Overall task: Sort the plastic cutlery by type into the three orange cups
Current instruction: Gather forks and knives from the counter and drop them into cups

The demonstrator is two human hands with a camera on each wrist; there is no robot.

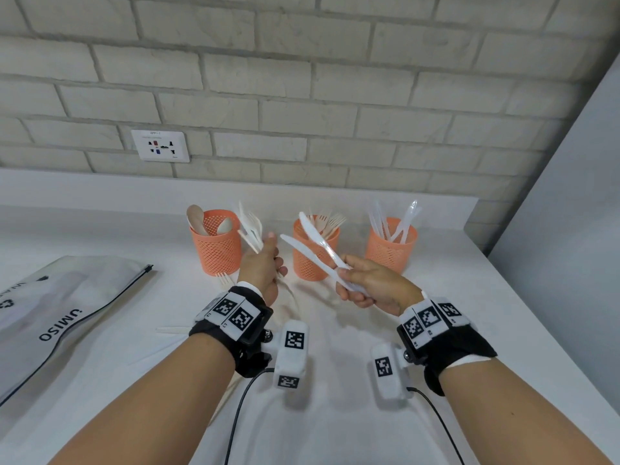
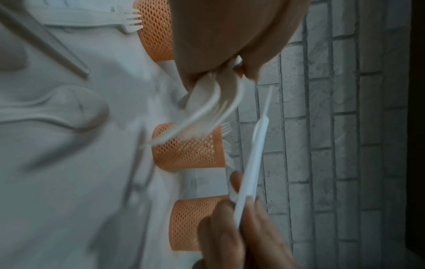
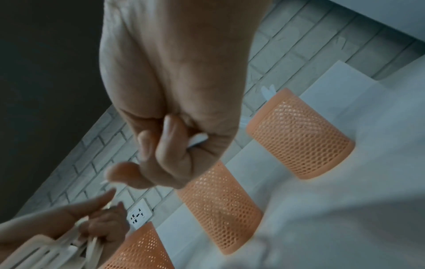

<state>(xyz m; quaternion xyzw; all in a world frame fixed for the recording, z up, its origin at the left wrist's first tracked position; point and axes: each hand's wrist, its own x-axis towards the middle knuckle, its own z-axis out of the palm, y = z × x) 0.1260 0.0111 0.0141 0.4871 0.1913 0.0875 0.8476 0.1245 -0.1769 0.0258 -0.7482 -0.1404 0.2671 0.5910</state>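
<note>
Three orange mesh cups are standing in a row at the back of the worktop (image 1: pixel 436 297) in the head view: the left cup (image 1: pixel 216 245) is holding spoons, the middle cup (image 1: pixel 313 253) forks, the right cup (image 1: pixel 391 245) knives. The right hand (image 1: pixel 372 283) is pinching two white knives (image 1: pixel 315 245) by their handles, blades fanning up toward the middle cup. The left hand (image 1: pixel 265 270) is gripping a mixed bunch of cutlery (image 1: pixel 251 229), raised just beside the left cup. A zip bag (image 1: pixel 60 313) is lying at the left, and a stray fork (image 1: pixel 225 280) near the left cup.

From the left wrist, the left fingers (image 2: pixel 230 45) are curling tightly round the bunch, forks and a blade blurring together.

From the right wrist, the right fingers (image 3: pixel 174 145) are curling closed on a white handle, the cups lying beyond.

Judging by this, the knives belong in the right cup; carrying them past the forks, squaring the two handles together and lowering them handle-first should be keeping them from catching the rim.
</note>
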